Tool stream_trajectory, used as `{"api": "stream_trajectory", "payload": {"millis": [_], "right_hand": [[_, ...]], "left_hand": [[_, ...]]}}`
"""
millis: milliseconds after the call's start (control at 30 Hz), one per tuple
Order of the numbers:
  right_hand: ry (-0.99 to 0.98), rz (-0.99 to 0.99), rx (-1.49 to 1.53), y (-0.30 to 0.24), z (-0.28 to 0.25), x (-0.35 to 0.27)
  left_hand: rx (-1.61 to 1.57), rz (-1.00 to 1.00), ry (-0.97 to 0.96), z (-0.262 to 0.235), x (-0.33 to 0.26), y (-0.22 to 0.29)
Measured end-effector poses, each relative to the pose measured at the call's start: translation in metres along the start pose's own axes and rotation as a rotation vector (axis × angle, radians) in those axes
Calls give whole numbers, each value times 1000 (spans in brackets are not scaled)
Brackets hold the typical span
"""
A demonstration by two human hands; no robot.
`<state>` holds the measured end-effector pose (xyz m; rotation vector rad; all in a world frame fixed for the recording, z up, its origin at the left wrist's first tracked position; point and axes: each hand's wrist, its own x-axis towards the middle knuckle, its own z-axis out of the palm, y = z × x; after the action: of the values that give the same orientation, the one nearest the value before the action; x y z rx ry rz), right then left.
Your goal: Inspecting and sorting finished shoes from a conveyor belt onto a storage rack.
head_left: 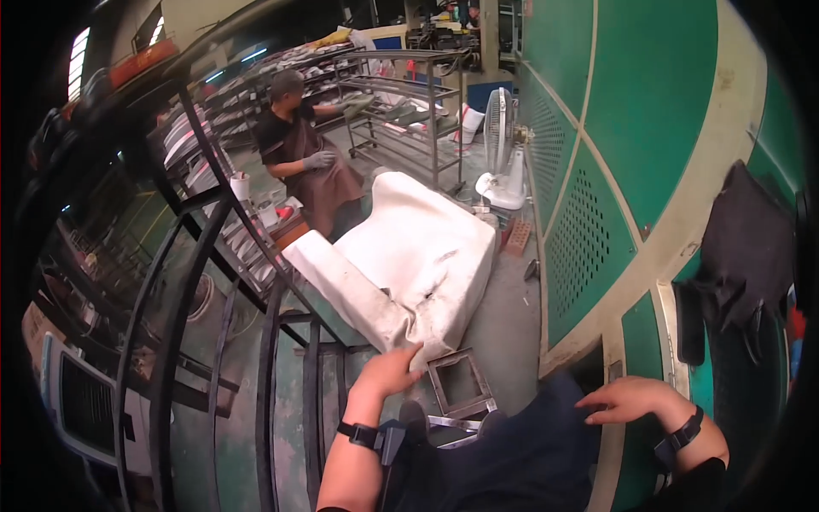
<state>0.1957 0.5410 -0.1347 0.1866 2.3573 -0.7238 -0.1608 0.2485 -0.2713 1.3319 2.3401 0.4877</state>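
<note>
My left hand point(386, 374) reaches out at the near corner of a large white cloth point(409, 247). Its thumb and index finger are apart, and the fingertips overlap the cloth's bunched edge; whether they touch it I cannot tell. The cloth drapes over something bulky and hides it, with creases and dark smudges on top. My right hand point(630, 399) is open, fingers loosely stretched, holding nothing. It hovers beside the dark blue clothing over my legs point(529, 452), next to the green machine. A dark strap with a small device sits on each wrist.
A metal frame stool point(461, 384) stands by my feet. Black metal racks point(196, 282) line the left. A green machine panel point(597, 247) and a dark hanging cloth point(742, 247) are right. Beyond are a white fan point(502, 154), a wheeled rack point(401, 111) and a gloved, aproned co-worker point(303, 162).
</note>
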Motion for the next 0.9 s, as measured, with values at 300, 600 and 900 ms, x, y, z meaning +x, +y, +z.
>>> {"api": "stream_trajectory", "payload": {"millis": [300, 600, 900], "right_hand": [[3, 21, -26, 2, 0, 2], [-13, 4, -22, 1, 1, 4], [-1, 3, 7, 6, 1, 2]], "left_hand": [[33, -75, -62, -9, -10, 15], [53, -97, 3, -12, -14, 14], [30, -113, 241, -35, -16, 31]]}}
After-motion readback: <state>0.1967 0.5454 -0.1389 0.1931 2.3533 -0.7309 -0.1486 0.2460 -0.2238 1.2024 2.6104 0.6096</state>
